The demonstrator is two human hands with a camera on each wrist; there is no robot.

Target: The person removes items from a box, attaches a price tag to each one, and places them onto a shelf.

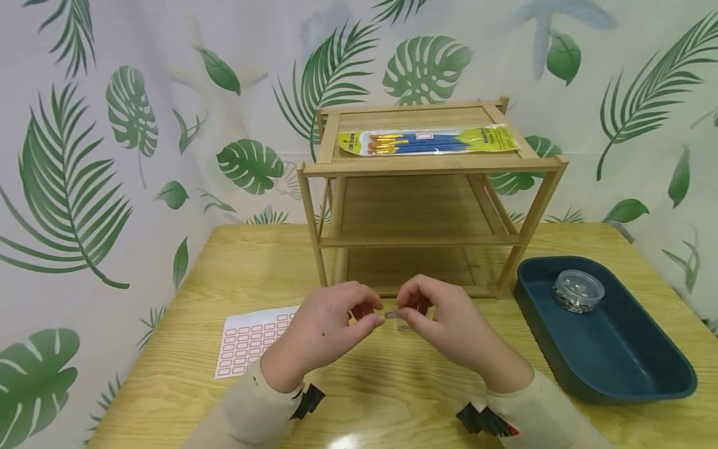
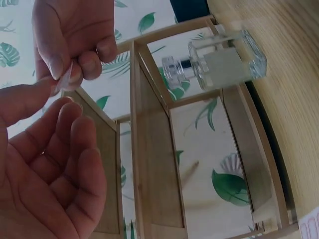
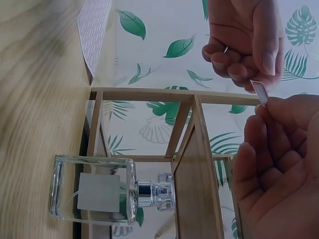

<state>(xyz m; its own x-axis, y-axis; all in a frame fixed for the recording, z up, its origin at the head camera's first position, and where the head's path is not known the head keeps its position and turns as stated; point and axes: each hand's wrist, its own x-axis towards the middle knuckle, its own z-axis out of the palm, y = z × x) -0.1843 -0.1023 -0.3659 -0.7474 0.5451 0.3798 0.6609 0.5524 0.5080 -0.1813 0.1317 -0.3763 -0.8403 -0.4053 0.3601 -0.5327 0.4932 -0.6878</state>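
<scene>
My right hand point(image 1: 443, 321) pinches a small red-bordered sticker label point(image 3: 260, 93) between thumb and forefinger. Facing it, my left hand point(image 1: 339, 321) has loosely bent fingers, its thumb tip close beside the label's free end. Whether that thumb touches the label is hard to tell. A clear glass perfume bottle point(image 3: 94, 191) with a blank pale label and a faceted stopper stands on the table beyond the hands. In the head view my right hand mostly hides it. Left of my left hand lies a sheet of red-bordered labels point(image 1: 247, 340), partly covered by that hand.
A wooden tiered rack point(image 1: 432, 239) stands behind the hands, with a packet of blue-handled paintbrushes point(image 1: 432, 140) on its top shelf. On the right, a dark blue tray point(image 1: 617, 368) holds a round clear tub point(image 1: 580, 290) of small pieces.
</scene>
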